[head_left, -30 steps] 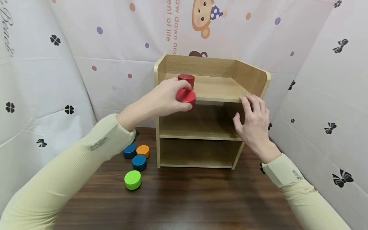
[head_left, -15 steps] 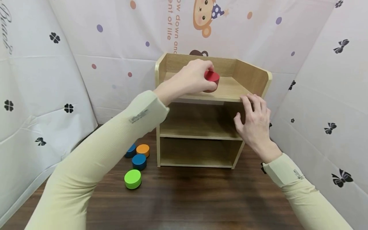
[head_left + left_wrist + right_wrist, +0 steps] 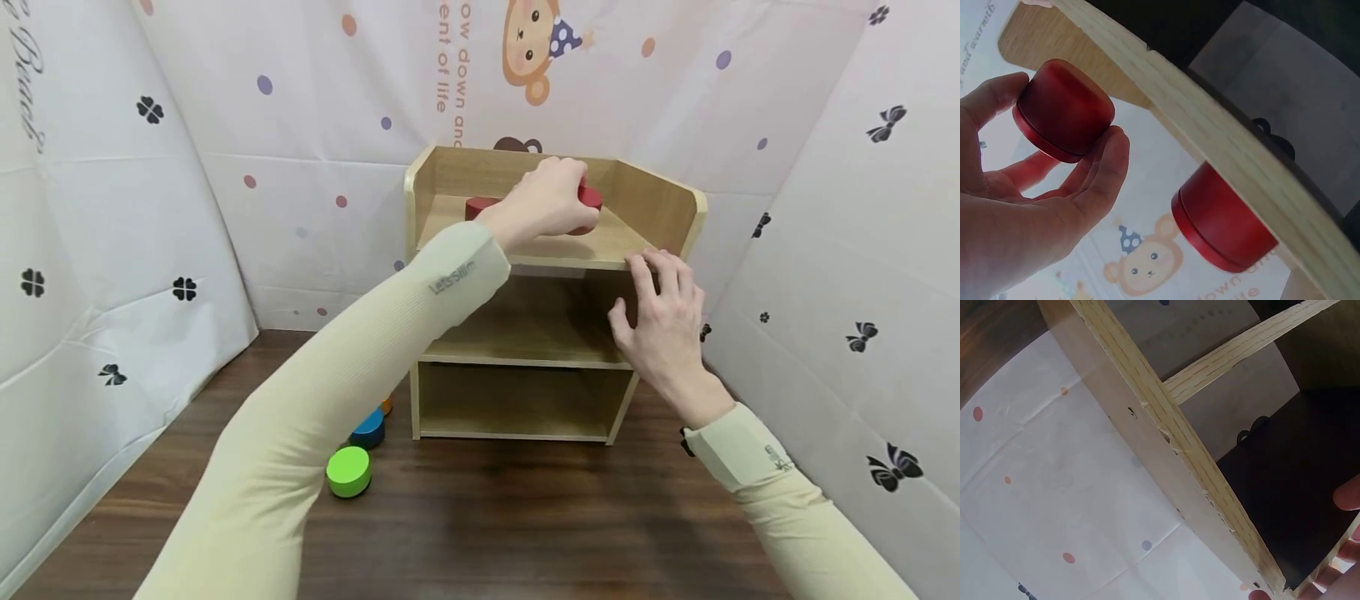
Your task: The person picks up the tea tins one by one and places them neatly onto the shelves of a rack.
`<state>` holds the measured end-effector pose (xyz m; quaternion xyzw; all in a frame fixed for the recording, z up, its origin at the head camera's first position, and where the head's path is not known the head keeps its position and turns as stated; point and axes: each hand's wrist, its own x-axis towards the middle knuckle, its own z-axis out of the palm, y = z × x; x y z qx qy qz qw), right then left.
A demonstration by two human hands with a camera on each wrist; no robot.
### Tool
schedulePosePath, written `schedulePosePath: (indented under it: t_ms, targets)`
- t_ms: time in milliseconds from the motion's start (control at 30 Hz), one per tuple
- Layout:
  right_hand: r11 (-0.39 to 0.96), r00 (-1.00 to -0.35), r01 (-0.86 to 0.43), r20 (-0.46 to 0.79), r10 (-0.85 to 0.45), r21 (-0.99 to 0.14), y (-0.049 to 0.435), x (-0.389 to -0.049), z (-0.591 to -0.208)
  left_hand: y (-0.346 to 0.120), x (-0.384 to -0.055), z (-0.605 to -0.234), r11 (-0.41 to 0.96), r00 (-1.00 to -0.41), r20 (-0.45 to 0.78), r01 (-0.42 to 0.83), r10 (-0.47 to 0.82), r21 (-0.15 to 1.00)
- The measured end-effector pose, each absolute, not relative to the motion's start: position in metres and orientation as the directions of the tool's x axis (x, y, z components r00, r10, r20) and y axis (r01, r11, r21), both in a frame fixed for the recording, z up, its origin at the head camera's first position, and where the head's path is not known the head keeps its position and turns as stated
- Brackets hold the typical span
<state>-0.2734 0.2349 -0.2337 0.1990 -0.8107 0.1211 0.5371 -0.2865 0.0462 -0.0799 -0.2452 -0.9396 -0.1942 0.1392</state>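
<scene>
My left hand [image 3: 543, 198] pinches a round red tin [image 3: 1063, 112] between thumb and fingers, over the right part of the top board of a small wooden shelf [image 3: 521, 362]. In the left wrist view the tin shows a seam near one end. A second red tin [image 3: 478, 206] stands on the left of the top board, partly hidden behind my left wrist. My right hand [image 3: 663, 321] grips the top board's front edge near its right end. Its fingers lie over the edge, and the thumb [image 3: 1349, 494] is below it.
On the dark wooden table [image 3: 525, 517], left of the shelf, stand a green tin [image 3: 348, 472], a blue tin [image 3: 369, 429] and an orange tin [image 3: 387, 406], the last mostly hidden by my left sleeve. Patterned white cloth [image 3: 300, 125] hangs behind and at both sides.
My left hand has carried its red tin rightward and up, from in front of the top board's left part to over its right part. The right hand has stayed at the edge.
</scene>
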Motion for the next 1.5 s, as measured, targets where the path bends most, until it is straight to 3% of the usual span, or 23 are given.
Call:
schedulePosePath:
  t_ms: [500,900,1500]
  targets:
    - [0.894,-0.351,-0.448,0.914,-0.204,0.028,0.236,-0.275,-0.233,0.063,-0.298,-0.077,0.841,-0.912,0.255,0.4,0.323,0.364]
    - [0.898,-0.366,-0.438,0.904,-0.219,0.04,0.237,-0.273,-0.235,0.072,-0.305,-0.085,0.873,-0.92,0.231,0.377,0.315,0.309]
    - [0.901,-0.372,-0.434,0.904,-0.211,0.031,0.24,-0.273,-0.236,0.072,-0.307,-0.093,0.864,-0.924,0.2,0.377,0.326,0.333]
